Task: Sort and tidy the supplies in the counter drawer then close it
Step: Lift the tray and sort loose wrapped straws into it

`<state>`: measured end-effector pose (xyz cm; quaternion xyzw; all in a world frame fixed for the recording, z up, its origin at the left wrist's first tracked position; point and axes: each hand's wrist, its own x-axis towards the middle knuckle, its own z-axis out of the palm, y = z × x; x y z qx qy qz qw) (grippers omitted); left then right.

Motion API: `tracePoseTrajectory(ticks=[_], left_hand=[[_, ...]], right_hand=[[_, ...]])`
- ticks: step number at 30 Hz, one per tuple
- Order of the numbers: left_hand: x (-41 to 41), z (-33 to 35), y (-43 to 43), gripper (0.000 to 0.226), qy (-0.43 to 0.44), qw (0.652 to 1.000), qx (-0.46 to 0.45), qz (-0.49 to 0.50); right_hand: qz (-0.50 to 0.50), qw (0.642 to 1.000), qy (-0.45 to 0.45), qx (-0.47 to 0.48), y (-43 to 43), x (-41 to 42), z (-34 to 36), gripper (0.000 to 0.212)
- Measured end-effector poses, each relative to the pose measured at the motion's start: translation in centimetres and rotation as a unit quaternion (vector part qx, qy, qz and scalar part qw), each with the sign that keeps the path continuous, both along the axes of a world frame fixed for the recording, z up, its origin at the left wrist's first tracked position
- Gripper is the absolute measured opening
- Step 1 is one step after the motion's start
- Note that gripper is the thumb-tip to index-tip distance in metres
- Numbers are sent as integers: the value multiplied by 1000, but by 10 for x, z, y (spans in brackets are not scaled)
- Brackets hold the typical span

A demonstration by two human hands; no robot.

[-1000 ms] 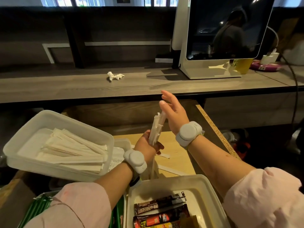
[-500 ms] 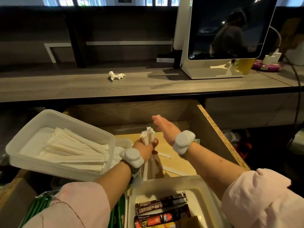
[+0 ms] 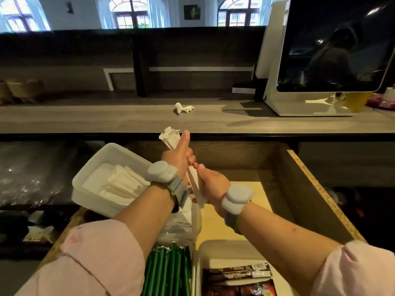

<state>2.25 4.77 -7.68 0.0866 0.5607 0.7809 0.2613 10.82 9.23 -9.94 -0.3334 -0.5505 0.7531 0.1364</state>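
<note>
Above the open wooden drawer [image 3: 303, 189] I hold a bundle of white paper-wrapped straws [image 3: 170, 137] upright. My left hand [image 3: 178, 157] is closed around its upper half, thumb raised along it. My right hand [image 3: 211, 182] grips the lower end, just below and to the right of the left. A white plastic tray [image 3: 89, 180] with more white wrapped straws lies at the drawer's left. Green wrapped straws [image 3: 168, 270] sit in a tray at the near edge, and sachets [image 3: 237, 278] fill a white tray at the near right.
The grey wooden counter [image 3: 106, 118] runs across above the drawer, with a crumpled white paper scrap [image 3: 183, 108] on it. A white point-of-sale screen [image 3: 333, 56] stands at the back right. Clear plastic bags [image 3: 32, 174] lie on the shelf to the left.
The bundle has risen and my left hand went up with it. My right hand, which was open beside the top of the bundle, has dropped and closed on its lower end.
</note>
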Motion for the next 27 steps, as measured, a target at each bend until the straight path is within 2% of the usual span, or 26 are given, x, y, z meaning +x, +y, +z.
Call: tracePoseTrajectory(ticks=[2, 4, 7, 8, 10, 12, 14, 17, 19, 21, 23, 25, 27], left_hand=[[-12, 5, -12, 55, 18, 999, -18, 21], [-26, 9, -29, 44, 42, 998, -22, 47], [-45, 10, -48, 21, 84, 993, -68, 43], [-50, 12, -54, 22, 90, 991, -87, 42], [-62, 20, -72, 46, 111, 981, -144, 63], [-70, 32, -92, 60, 166, 963, -184, 104], [-72, 42, -106, 58, 212, 952, -186, 117], [-74, 44, -114, 42, 288, 926, -227, 94], [-68, 44, -110, 34, 301, 921, -244, 45], [-62, 40, -105, 30, 295, 922, -249, 17], [-56, 36, -101, 29, 289, 924, -250, 12], [-51, 30, -97, 28, 283, 926, -248, 7], [-43, 25, -90, 24, 279, 927, -251, -12]], right_hand=[[81, 996, 15, 38, -7, -4, 8, 35], [188, 975, 27, 114, -18, -11, 10, 26], [279, 938, -5, 204, -30, -31, 2, 18], [285, 930, -16, 233, -35, -39, -1, 20], [288, 905, -23, 313, -46, -51, -2, 32], [299, 880, -1, 370, -55, -53, 4, 43], [304, 854, -13, 422, -53, -53, 4, 45], [266, 794, -128, 532, -49, -63, -13, 31], [271, 756, -188, 565, -48, -76, -28, 28], [290, 730, -197, 587, -51, -80, -30, 36], [299, 722, -177, 598, -46, -75, -24, 44], [279, 738, -149, 596, -33, -61, -16, 49], [226, 760, -153, 590, -7, -47, -10, 38]])
